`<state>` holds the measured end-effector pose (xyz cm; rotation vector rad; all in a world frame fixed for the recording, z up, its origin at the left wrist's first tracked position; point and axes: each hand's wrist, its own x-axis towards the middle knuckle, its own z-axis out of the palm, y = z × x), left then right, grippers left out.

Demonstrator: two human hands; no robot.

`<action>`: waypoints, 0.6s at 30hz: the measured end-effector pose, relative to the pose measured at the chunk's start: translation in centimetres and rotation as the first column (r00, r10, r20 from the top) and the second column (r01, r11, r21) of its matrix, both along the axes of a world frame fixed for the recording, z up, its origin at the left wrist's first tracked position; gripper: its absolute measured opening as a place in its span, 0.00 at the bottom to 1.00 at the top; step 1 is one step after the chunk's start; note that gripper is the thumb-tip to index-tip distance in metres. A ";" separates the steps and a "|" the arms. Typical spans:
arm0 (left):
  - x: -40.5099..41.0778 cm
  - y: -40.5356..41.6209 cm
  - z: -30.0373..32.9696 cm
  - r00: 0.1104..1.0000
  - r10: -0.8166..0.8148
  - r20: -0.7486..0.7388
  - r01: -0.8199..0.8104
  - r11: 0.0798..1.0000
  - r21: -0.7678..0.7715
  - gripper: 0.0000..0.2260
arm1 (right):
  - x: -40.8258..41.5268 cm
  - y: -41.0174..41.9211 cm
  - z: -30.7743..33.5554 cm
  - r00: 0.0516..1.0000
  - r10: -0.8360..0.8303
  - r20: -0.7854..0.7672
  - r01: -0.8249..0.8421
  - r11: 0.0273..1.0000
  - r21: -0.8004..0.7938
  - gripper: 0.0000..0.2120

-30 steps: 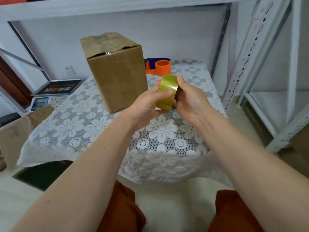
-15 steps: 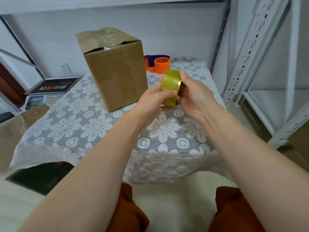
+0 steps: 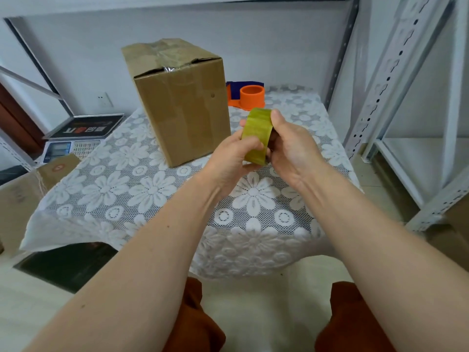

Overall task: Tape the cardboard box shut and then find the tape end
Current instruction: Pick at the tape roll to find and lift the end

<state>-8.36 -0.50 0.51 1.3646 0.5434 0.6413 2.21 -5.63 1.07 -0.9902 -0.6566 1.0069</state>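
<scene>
Two hands hold the yellow tape roll [image 3: 256, 137] above the counter [image 3: 142, 189] in the head view: the left hand [image 3: 232, 161] clamps its near edge, the right hand [image 3: 291, 151] grips the far side, thumb on top. Behind them, the cardboard box [image 3: 181, 105] stands with tape already across its flaps. To find the end, I'd turn the roll slowly, dragging a thumbnail along its surface until it catches.

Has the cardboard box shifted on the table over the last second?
No. The cardboard box keeps its place on the lace tablecloth, its near corner by the same flowers and the orange tape dispenser just behind it. Only the camera moved.
</scene>
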 end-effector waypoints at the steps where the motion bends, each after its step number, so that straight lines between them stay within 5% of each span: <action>1: 0.1 0.0 0.0 1.000 0.007 0.004 -0.007 1.000 -0.004 0.11 | -0.1 0.0 0.0 1.000 0.009 -0.002 -0.008 1.000 0.005 0.18; 18: 0.1 -0.2 0.1 1.000 0.008 0.028 -0.008 1.000 -0.003 0.09 | -0.1 0.0 0.3 0.999 0.028 -0.045 -0.025 0.998 0.049 0.17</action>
